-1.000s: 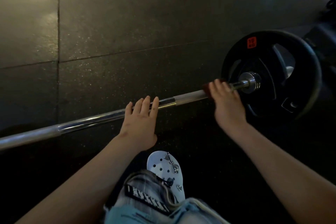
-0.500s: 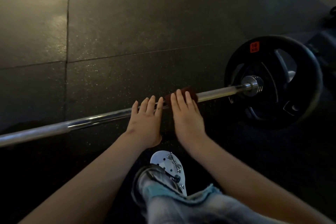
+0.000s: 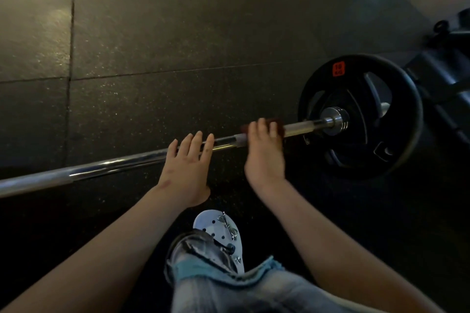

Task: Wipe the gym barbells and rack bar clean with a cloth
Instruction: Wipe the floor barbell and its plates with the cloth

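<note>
Nearest the camera, a leg in pale jeans [image 3: 229,290] is bending into view, ending in a white clog [image 3: 218,229] that is resting on the dark floor [image 3: 178,33]. Just beyond the clog, both bare forearms are reaching out to the bar [image 3: 114,164], which is lying across the floor from lower left to right. The left hand [image 3: 187,173] is lying flat, fingers straight, their tips resting over the chrome shaft and gripping nothing. A little apart to its right, the right hand [image 3: 264,157] is curling its fingers over a dark red cloth [image 3: 278,123] and holding it round the bar; the cloth is showing on either side of the fingers. Further right, a steel collar [image 3: 334,118] is sitting against a black plate [image 3: 356,160], which is standing upright and carrying an orange label [image 3: 338,68] near its top. Behind it, at the right edge, a dark frame [image 3: 437,71] is standing, too dim to identify.
</note>
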